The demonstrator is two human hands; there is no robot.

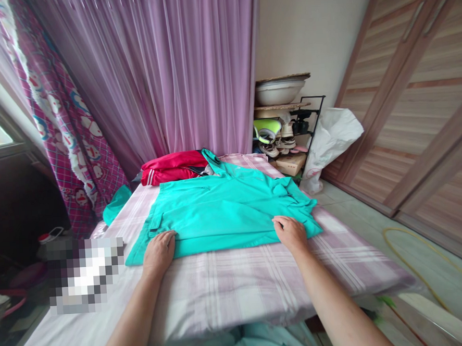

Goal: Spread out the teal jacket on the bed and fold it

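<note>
A turquoise jacket [221, 210] lies spread on the table, its collar toward the far side and a few creases across the body. On its near left part, my left hand [159, 253] rests palm down, the fingers a little bent on the cloth. My right hand [291, 233] lies on the near right part, close to the bunched sleeve side, fingers bent and thumb apart. Both hands touch the jacket near its front edge. Their undersides are hidden.
A red garment with white stripes [171, 167] lies behind the jacket on the plaid tablecloth [237, 282]. Purple curtains [178, 72] hang beyond. At right stand a shoe rack [313, 115], a white sack [330, 135] and a wooden wardrobe [406, 94]. A blurred patch covers something at left.
</note>
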